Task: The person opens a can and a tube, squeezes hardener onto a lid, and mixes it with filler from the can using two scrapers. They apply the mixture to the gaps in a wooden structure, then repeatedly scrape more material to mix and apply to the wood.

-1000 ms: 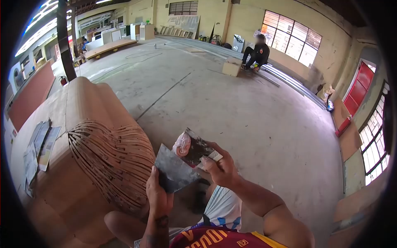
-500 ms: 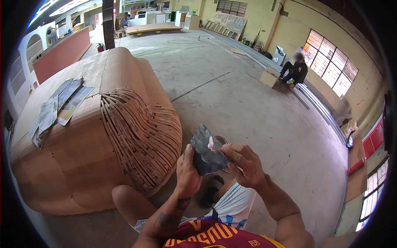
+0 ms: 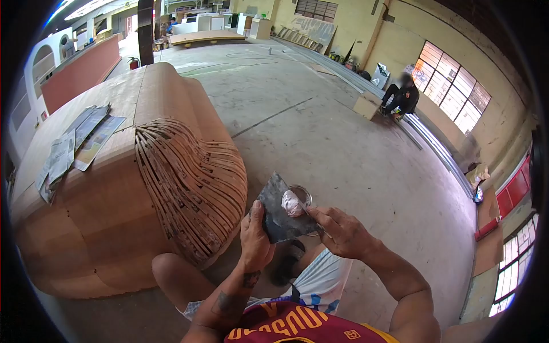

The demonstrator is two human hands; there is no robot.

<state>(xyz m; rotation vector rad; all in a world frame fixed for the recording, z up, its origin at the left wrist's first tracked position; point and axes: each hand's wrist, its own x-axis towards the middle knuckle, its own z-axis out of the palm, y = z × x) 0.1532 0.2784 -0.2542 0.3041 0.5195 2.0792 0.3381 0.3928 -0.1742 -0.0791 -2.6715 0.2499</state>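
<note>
My left hand grips a dark, smeared square board by its left edge, thumb on top. A lump of pale pink putty sits on the board's upper right part. My right hand is closed at the board's right edge, pinching a thin flat spreader seen nearly edge-on beside the putty. Behind the board, a round can shows only its rim. To my left stands a large curved wooden form, with narrow bent strips and open gaps along its rounded corner.
Folded newspaper sheets lie on top of the wooden form. Across the concrete floor, another person crouches by a wooden box and long metal lengths along the wall. A low wooden platform stands far back.
My right hand has shifted slightly right and down, turning the spreader away from the putty. More of the pink lump now shows on the board. The view has moved a little.
</note>
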